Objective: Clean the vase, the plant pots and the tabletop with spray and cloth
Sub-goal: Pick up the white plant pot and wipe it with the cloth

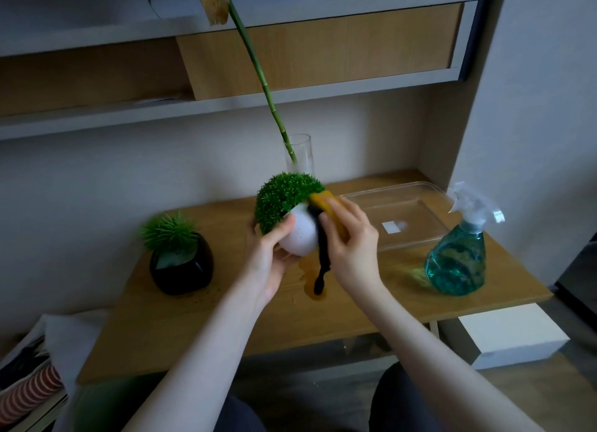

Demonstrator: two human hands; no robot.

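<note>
The left hand (269,254) grips the white plant pot (298,236) from below, fingers curled around its body, holding it tilted above the counter (200,318). The right hand (347,237) presses a yellow cloth (332,212) against the pot's side – fingers closed on the cloth, a dark strip hanging down. The black plant pot (182,263) stands to the left. The glass vase (302,155) stands behind – a green stem inside. The spray bottle (458,260) stands at right, beside a clear tray (420,205).
</note>
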